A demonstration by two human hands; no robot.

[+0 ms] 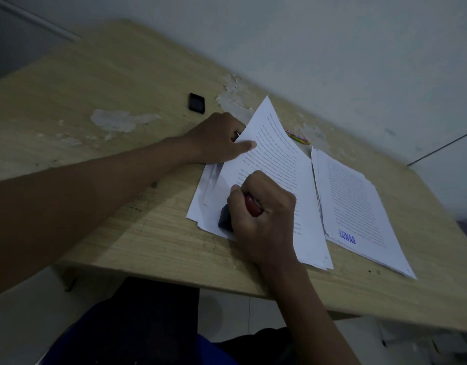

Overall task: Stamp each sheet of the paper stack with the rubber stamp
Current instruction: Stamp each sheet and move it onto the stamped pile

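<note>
A stack of printed sheets [277,164] lies on the wooden table [121,75], its top sheet curled up at the far corner. My left hand [216,139] holds that sheet's left edge, thumb on top and fingers behind the paper. My right hand [261,206] grips the rubber stamp [227,216] by its red handle, and the dark base presses on the sheet's lower left corner. To the right lies a second pile of sheets [358,206]; its top sheet bears a blue "LUNAS" mark near the bottom.
A small black ink pad case [197,102] sits on the table beyond my left hand. A few coloured paper clips [298,137] lie behind the stack near the wall. The table's near edge runs just under my right wrist.
</note>
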